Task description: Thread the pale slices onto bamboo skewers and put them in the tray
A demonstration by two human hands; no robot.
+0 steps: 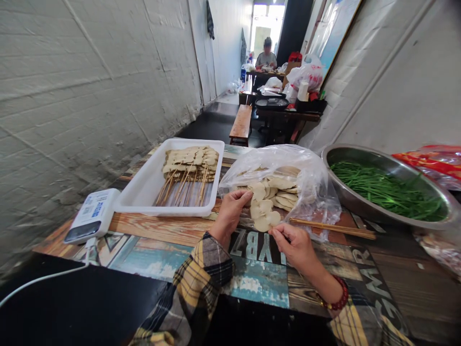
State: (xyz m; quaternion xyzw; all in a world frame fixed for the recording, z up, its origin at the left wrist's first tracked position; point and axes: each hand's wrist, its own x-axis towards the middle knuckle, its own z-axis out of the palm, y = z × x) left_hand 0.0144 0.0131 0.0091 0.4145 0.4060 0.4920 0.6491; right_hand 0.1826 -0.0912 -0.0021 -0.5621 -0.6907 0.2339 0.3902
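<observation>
Over the front of a clear plastic bag (313,187), my left hand (230,211) pinches the upper left edge of some thin, pale beige, round-lobed slices (262,211). The fingers of my right hand (295,245) are closed on the lower right edge of the same slices. Whether a skewer runs through them I cannot make out. More such slices (286,197) lie heaped in the mouth of the bag. Bare wooden skewers (333,228) rest in a bundle to the right of my right hand. On the left, a white plastic tray (135,197) holds stacked skewered slices (190,161).
A metal basin (382,221) of green chives (382,192) stands on the right, with red packaging (432,158) behind. At left is a white device (93,214) with a cable (46,283). Beyond are a wooden bench (241,121), cluttered tables and a seated person (266,58).
</observation>
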